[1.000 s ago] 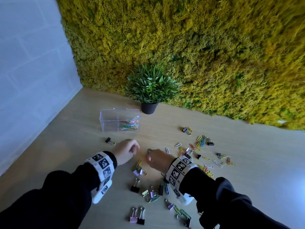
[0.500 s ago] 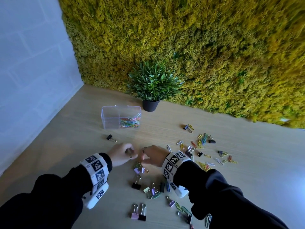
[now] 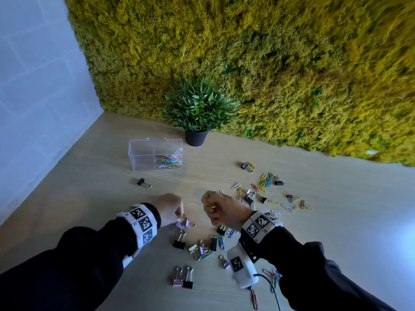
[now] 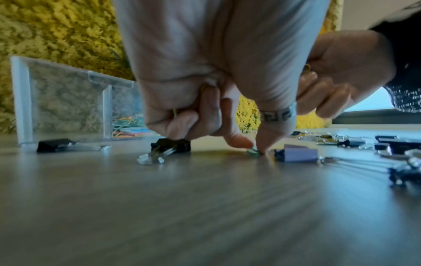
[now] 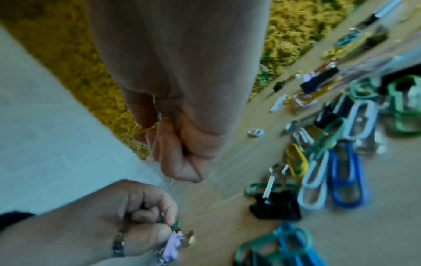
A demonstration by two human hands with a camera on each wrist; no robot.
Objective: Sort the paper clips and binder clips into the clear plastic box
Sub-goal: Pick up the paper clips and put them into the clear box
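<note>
On the pale wood-grain table (image 3: 336, 221), the left hand (image 3: 167, 209) is curled, and a small green wire paper clip (image 4: 253, 152) is pinched at its fingertips against the surface. The right hand (image 3: 221, 209) is closed as a fist around thin yellow paper clips (image 5: 157, 115). The clear plastic box (image 3: 143, 153), rectangular with an inner divider, stands at the far left; coloured paper clips (image 3: 168, 161) are heaped in its right compartment. Folded metal binder clips (image 3: 183, 280), black and lilac, are scattered near the hands. A fuzzy moss wall (image 3: 269, 63) rises behind.
</note>
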